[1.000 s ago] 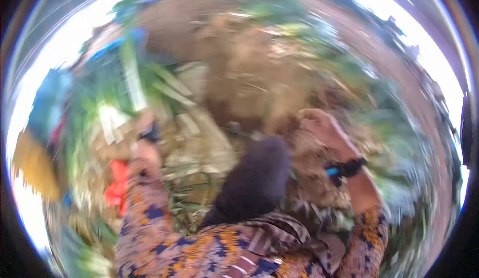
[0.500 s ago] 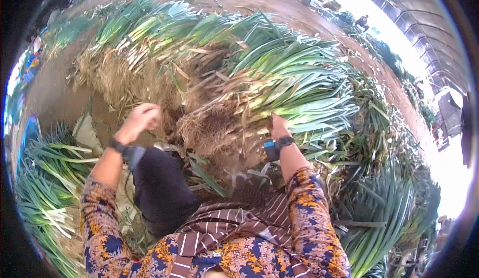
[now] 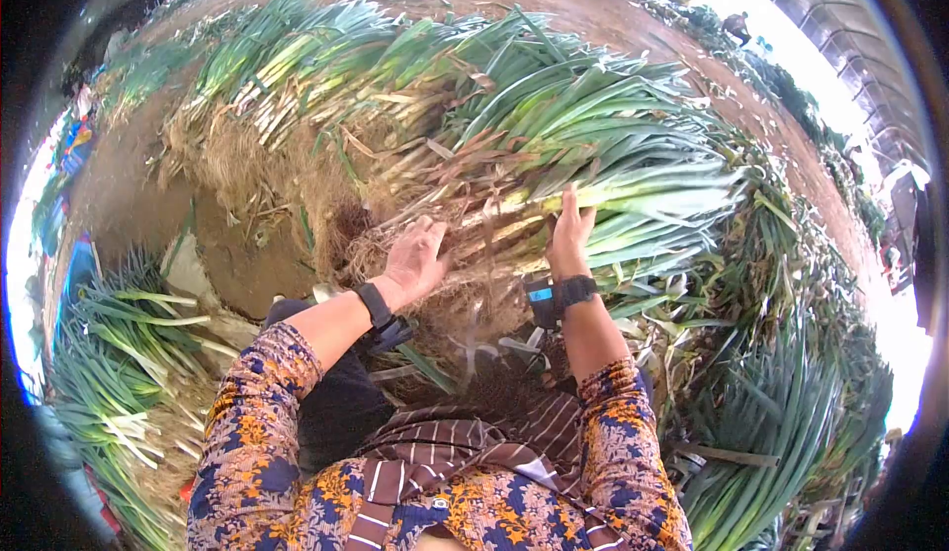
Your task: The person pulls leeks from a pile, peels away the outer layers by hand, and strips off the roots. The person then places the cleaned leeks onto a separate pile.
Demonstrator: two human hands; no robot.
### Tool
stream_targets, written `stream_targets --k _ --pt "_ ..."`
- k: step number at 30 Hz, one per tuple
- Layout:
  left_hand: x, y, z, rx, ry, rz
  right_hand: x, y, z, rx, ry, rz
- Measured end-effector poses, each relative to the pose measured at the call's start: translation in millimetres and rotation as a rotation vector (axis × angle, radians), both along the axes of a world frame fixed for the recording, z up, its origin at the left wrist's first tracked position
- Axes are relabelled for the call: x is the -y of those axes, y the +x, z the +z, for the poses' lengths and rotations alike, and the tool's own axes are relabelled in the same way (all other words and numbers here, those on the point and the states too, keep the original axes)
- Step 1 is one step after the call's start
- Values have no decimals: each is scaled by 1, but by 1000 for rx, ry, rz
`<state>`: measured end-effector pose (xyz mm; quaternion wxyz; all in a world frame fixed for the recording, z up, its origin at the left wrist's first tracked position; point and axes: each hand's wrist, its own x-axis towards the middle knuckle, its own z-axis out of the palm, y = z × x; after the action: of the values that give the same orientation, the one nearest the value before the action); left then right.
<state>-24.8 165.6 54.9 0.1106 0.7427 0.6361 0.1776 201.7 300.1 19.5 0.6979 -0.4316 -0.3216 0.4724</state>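
Observation:
A long bank of leeks point(image 3: 633, 170) lies in front of me, green leaves to the right and dry, stringy roots point(image 3: 371, 254) to the left. My left hand point(image 3: 413, 262) rests at the root end of the nearest leeks, its fingers slightly bent and apart. Against the pale stems, where they turn into leaves, my right hand point(image 3: 569, 240) has its fingers stretched out and thumb apart. Neither hand is closed around a leek. Brown, withered leaves hang across the stems between the two hands.
Trimmed leeks point(image 3: 119, 353) are heaped at my left, with more leeks point(image 3: 781, 442) at the lower right. Bare soil point(image 3: 232, 254) shows left of the roots. Leaf scraps lie around my legs. A person point(image 3: 736, 27) is far off at the upper right.
My left hand has moved right, from beside the roots onto them, and its fingers have opened. My right hand stays by the stems, its fingers now more stretched out.

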Motion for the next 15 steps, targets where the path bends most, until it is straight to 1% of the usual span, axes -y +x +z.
stream_targets --k 3,4,5,7,8,9,10,11,12,13,15 --pt "6 -3 14 149 -149 -85 6 -14 29 -33 251 -22" --pt "12 -1 28 213 -178 -115 10 -10 45 199 238 13" --pt "17 2 28 210 -185 -111 16 -13 57 394 255 -9" --pt "34 7 20 205 -197 -98 26 -17 73 499 344 67" --pt "41 9 15 434 -334 -55 34 -20 80 502 258 88" --pt "50 12 6 666 -474 -11 33 -23 81 491 243 85" --pt "58 15 -22 751 -398 -44 29 -25 77 482 224 83" --pt "69 20 -31 751 -359 -49 25 -27 71 472 202 82" --pt "80 25 -40 821 -363 -29 19 -28 62 579 169 95" --pt "87 30 -45 889 -367 -8 19 -35 56 443 109 155" --pt "97 37 -24 875 -501 109 -16 -42 -5 621 12 32"
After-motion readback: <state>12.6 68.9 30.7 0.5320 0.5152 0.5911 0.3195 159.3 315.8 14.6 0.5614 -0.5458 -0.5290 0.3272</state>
